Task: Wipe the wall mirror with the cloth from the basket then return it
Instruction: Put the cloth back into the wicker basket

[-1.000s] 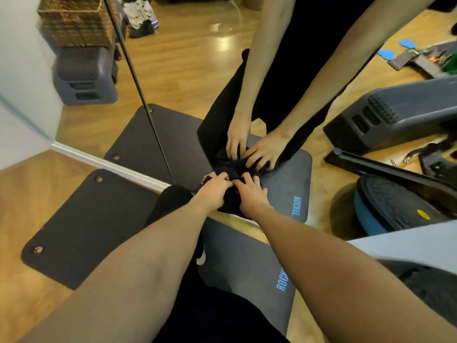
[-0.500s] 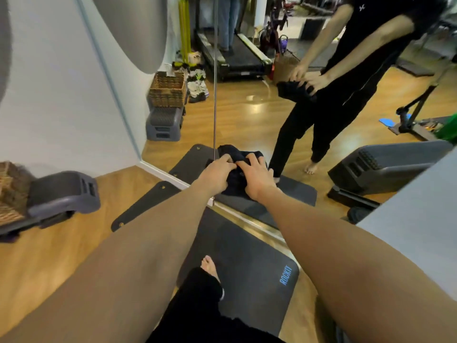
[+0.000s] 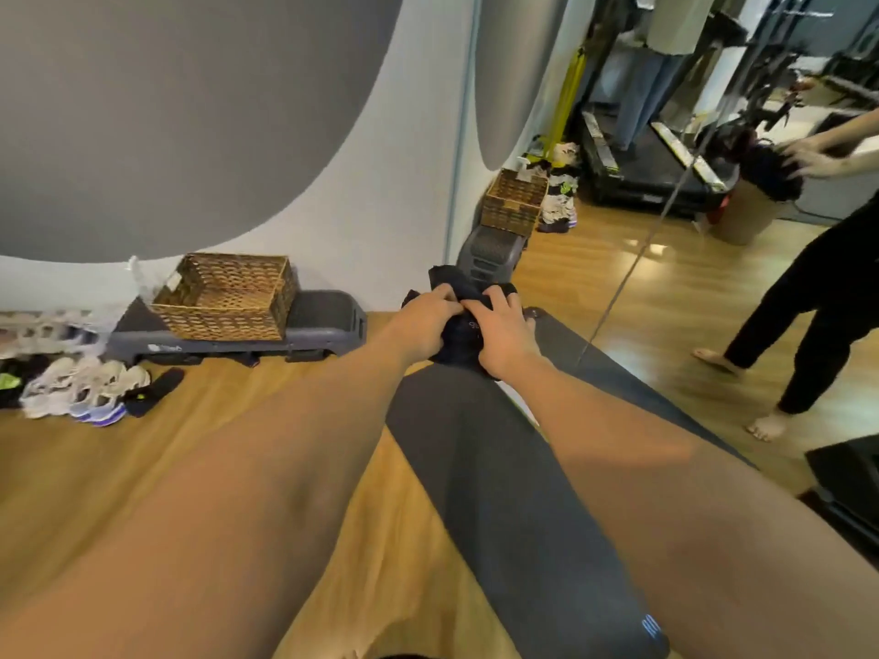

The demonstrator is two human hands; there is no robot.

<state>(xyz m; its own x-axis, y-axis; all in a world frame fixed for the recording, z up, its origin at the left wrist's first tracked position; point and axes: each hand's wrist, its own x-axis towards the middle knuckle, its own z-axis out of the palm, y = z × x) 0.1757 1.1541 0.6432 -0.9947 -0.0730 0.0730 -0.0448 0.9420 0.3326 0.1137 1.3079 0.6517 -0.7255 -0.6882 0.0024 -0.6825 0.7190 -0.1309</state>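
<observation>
Wood floor (image 3: 200,473), grey-and-white wall at left, wall mirror (image 3: 689,259) filling the right side. View swung left since half a second ago: basket (image 3: 228,297) now near mid-frame instead of cut off at the left edge, seated on the grey step platform (image 3: 328,321) against the wall. Heap of pale shoes (image 3: 81,387) on the floor left of the platform. Dark exercise mat (image 3: 499,492) running from the mirror's foot toward the lower frame.

Both hands off the glass now, held out in front at mid-frame, between basket and mirror, above the mat's far end. Left hand (image 3: 423,321) curled around the dark cloth (image 3: 459,342), fingers clamped over its top. Right hand (image 3: 504,332) likewise gripping the same cloth from the other side, fingers spread over it. Grip unchanged from before.

Cloth bunched into a wad, no clear long axis; one loose corner sticking up and away past the fingers toward the wall, remainder hanging below the palms. Reflection at upper right showing the same two-handed hold.
</observation>
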